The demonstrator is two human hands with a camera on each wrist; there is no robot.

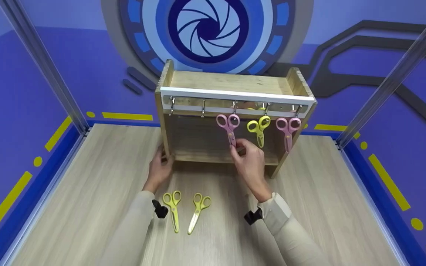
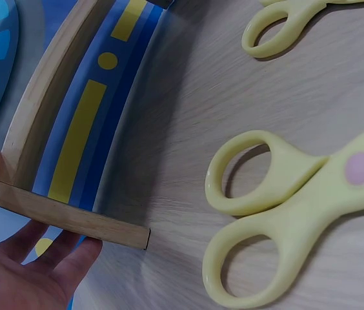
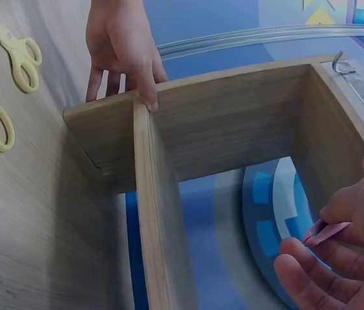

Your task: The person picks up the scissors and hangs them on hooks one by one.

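Note:
My right hand (image 1: 250,159) pinches a pair of pink scissors (image 1: 231,132) by the blade end between thumb and fingers. The handle loops point up, right at the middle hook (image 1: 235,106) of the wooden rack (image 1: 231,79). In the right wrist view the pink scissors (image 3: 327,231) are partly covered by the fingers. At the rack's lower left, my left hand (image 1: 160,168) grips the side panel, thumb on the front edge and fingers on the outer face. In the left wrist view that panel (image 2: 72,216) lies between thumb and fingers.
Yellow scissors (image 1: 259,129) and more pink scissors (image 1: 288,129) hang on the hooks at right. Two yellow-handled scissors, one left (image 1: 175,210) and one right (image 1: 197,212), lie on the table before the rack. Two hooks at left carry nothing. Blue walls (image 1: 401,122) enclose the table.

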